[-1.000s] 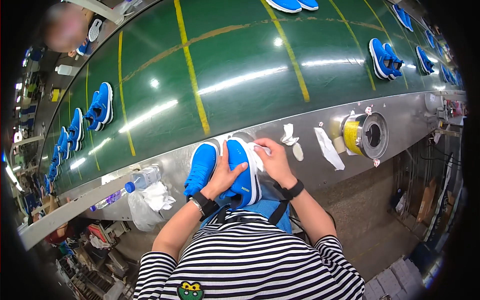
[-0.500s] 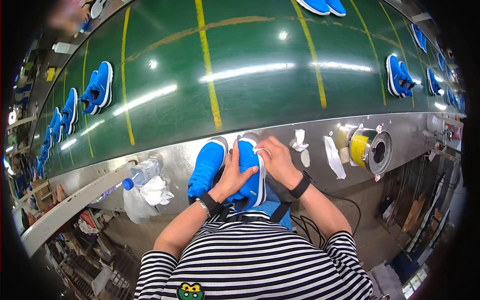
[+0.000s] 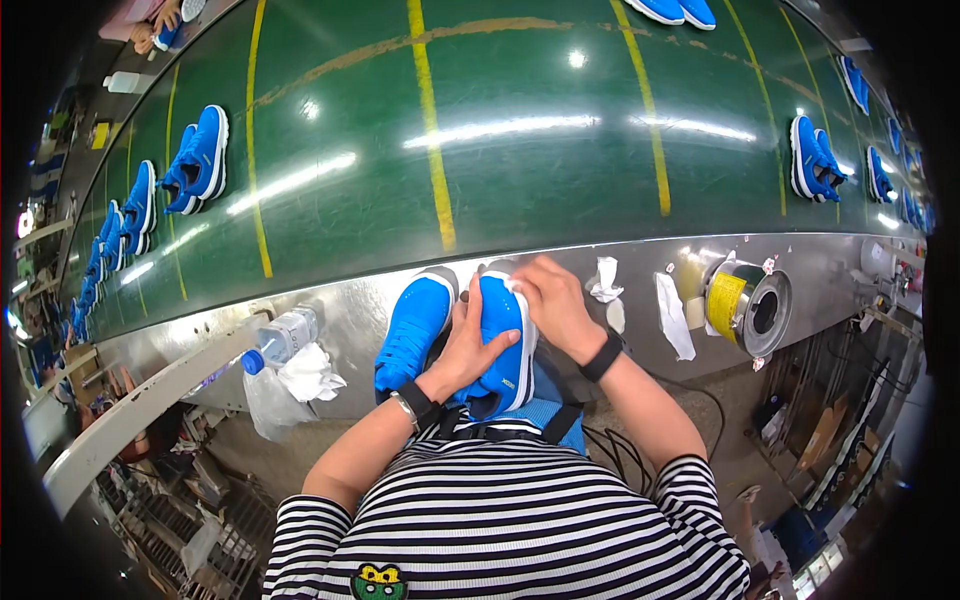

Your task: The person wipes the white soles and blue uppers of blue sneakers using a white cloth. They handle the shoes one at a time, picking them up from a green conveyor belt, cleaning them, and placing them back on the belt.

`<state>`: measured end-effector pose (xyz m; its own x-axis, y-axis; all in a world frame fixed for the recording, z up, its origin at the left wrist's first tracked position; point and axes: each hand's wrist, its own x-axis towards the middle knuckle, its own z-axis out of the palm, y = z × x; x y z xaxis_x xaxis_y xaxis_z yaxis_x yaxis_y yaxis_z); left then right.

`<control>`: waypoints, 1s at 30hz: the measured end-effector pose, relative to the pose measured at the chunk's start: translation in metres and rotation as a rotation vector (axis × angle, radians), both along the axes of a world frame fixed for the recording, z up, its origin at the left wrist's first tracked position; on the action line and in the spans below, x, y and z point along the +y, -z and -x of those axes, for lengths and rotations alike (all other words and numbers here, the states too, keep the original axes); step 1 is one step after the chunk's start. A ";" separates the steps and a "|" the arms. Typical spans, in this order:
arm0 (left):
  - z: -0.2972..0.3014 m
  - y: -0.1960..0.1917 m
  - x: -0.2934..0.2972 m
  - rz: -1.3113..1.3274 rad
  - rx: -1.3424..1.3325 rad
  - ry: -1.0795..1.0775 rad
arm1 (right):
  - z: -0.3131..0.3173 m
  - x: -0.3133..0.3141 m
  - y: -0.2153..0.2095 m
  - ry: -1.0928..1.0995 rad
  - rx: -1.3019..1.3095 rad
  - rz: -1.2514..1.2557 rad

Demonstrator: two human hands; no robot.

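Observation:
Two blue sneakers with white soles lie side by side in front of me on the metal ledge, toes pointing away. My left hand [image 3: 468, 350] is closed round the right-hand sneaker [image 3: 503, 322], its thumb lying across the upper. At that shoe's toe, my right hand [image 3: 556, 308] pinches a small white piece of cloth or paper [image 3: 512, 286] against the sole's edge; most of it is hidden by the fingers. The left-hand sneaker [image 3: 415, 318] rests untouched beside it, laces up.
Beyond the metal ledge [image 3: 355, 302] runs a green belt [image 3: 340, 130] with yellow lines and several blue sneakers [image 3: 818, 160]. A plastic bottle [image 3: 285, 337] and crumpled tissue [image 3: 310, 374] lie left. At right are white scraps [image 3: 674, 315] and a round tin [image 3: 745, 305]. Another person's hand [image 3: 165, 18] shows far left.
My right hand has slid a little farther toward the toe, and less of the white piece shows. My left hand keeps its hold. The belt's lines and shoes have shifted slightly right.

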<state>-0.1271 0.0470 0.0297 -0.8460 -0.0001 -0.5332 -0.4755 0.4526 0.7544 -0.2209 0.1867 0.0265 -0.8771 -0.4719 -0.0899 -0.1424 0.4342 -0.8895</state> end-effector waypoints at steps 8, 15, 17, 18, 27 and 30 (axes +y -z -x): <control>0.001 -0.002 -0.001 0.023 -0.016 0.015 | -0.013 0.013 -0.003 -0.035 0.045 0.019; -0.001 -0.002 -0.002 -0.038 -0.006 -0.008 | -0.014 0.013 0.000 0.136 -0.381 0.105; 0.002 -0.003 -0.002 -0.051 -0.003 -0.011 | -0.013 0.012 -0.002 0.149 -0.404 0.095; 0.003 -0.003 -0.002 -0.046 -0.017 -0.008 | -0.012 0.010 -0.006 0.147 -0.390 0.081; 0.002 -0.002 -0.003 -0.048 -0.013 -0.005 | -0.012 0.021 0.007 0.202 -0.682 0.219; 0.001 -0.002 -0.004 -0.053 -0.012 -0.003 | -0.008 0.018 0.001 0.156 -0.671 0.190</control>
